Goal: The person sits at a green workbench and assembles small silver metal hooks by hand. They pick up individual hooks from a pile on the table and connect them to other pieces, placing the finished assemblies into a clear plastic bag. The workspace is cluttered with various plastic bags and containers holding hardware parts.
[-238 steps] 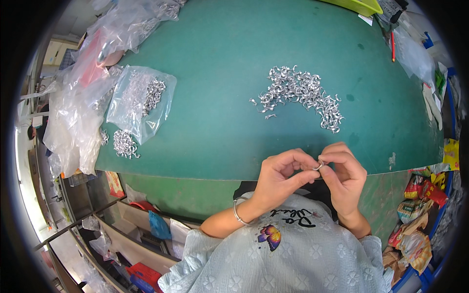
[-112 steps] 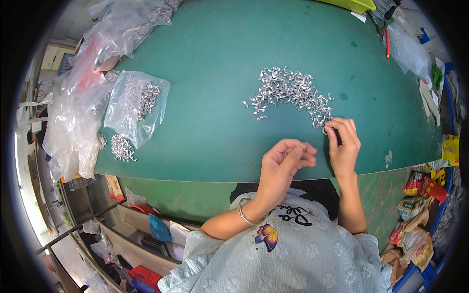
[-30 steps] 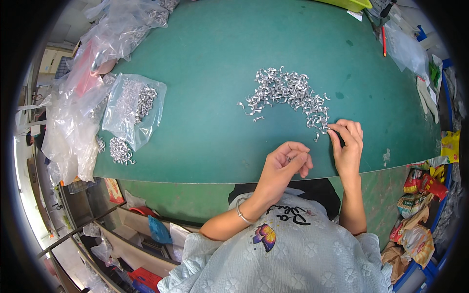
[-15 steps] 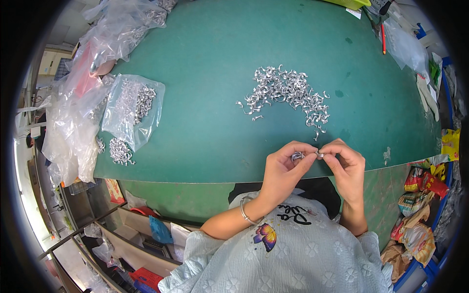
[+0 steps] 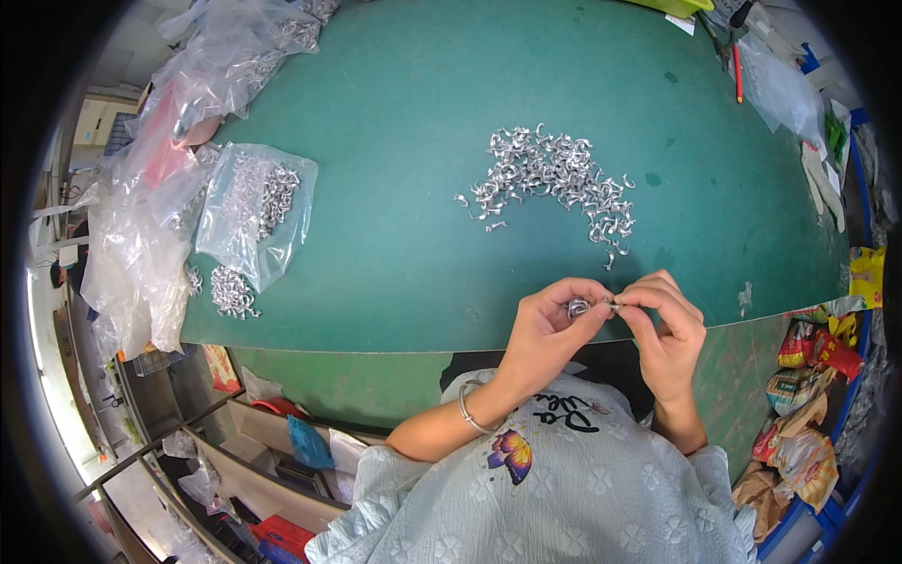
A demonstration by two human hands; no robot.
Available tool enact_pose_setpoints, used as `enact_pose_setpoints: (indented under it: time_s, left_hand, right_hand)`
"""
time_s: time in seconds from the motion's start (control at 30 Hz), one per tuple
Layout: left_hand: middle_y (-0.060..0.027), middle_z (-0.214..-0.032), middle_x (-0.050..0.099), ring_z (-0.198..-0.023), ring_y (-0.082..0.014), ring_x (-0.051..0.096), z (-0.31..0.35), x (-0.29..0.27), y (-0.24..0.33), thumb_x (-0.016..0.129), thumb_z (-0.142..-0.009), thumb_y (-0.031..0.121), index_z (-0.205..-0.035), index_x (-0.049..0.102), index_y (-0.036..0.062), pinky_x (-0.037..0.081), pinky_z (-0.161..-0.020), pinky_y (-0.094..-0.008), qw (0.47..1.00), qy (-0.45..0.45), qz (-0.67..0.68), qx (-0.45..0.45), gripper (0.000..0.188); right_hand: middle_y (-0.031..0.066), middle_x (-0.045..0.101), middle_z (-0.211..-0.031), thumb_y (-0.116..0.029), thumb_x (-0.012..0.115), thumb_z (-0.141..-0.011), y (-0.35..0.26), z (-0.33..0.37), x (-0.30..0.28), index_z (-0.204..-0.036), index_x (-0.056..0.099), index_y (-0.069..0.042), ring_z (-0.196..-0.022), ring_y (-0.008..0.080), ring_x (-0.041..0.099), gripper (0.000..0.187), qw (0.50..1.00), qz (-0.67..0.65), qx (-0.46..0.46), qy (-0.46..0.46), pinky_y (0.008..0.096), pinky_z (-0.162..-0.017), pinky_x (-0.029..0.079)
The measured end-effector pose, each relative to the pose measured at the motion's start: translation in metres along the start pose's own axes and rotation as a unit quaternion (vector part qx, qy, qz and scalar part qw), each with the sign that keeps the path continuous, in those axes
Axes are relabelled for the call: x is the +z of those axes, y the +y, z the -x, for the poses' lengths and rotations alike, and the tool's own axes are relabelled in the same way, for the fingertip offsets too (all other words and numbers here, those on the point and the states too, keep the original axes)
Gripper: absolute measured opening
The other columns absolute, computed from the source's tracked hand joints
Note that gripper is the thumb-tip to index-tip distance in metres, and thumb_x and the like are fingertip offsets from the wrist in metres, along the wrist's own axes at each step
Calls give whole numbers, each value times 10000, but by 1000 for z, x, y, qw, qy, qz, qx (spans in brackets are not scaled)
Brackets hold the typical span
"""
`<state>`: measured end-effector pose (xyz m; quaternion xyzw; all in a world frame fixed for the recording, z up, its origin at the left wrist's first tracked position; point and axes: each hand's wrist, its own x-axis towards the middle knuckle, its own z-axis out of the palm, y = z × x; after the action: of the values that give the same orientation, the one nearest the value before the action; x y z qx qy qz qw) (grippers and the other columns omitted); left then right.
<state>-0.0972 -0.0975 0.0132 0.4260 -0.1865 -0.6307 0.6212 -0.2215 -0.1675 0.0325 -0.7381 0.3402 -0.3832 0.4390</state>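
Over the near edge of the green table (image 5: 395,207), my two hands meet at the fingertips. My left hand (image 5: 543,334) is closed around a few small curved silver metal pieces (image 5: 578,306), which show between thumb and fingers. Thumb and forefinger of my right hand (image 5: 669,334) pinch the end of another small metal piece (image 5: 614,305), right at the left fingertips; its exact shape is partly covered. Just beyond the hands lies a loose pile of the same curved pieces (image 5: 554,169), a few of them strayed toward me.
A clear plastic bag (image 5: 225,211) of metal pieces lies at the left, with a small heap (image 5: 231,291) beside it. Larger plastic bags (image 5: 141,244) crowd the left edge. A glove (image 5: 820,186) and a red pen-like stick (image 5: 738,75) lie at the right.
My right hand has shifted slightly right and turned, its fingers more bent. The left hand has moved a little right and down. The pile looks the same.
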Motion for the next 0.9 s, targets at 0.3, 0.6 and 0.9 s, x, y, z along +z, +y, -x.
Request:
enact_pose_setpoints:
  time_s: [0.3, 0.6, 0.9]
  left_hand:
    - [-83, -668, 466, -553, -99, 349, -2, -6, 2, 421, -811, 73, -722, 380, 62, 282, -488, -195, 968, -78, 220, -96, 98]
    - [-63, -755, 529, -597, -77, 428, -5, -12, -1, 415, -845, 52, -861, 517, 7, 325, -481, -195, 986, 16, 131, -102, 112]
    - [-40, -818, 579, -664, -79, 497, -6, -8, -9, 561, -843, 72, -980, 575, -22, 404, -568, -200, 999, 28, 21, -40, 167]
  right_hand:
    - [105, 574, -778, 46, 624, -686, 18, -7, 0, -867, 586, 13, -708, 222, 521, 188, 989, 142, 33, 26, 300, -634, 422]
    - [94, 556, -808, 31, 629, -681, 52, -7, 2, -814, 582, 4, -775, 253, 509, 143, 962, 272, -11, 37, 327, -701, 407]
    - [113, 579, -766, 67, 650, -629, 23, -2, 4, -763, 597, 32, -685, 248, 531, 148, 988, 83, -128, -21, 315, -591, 436]
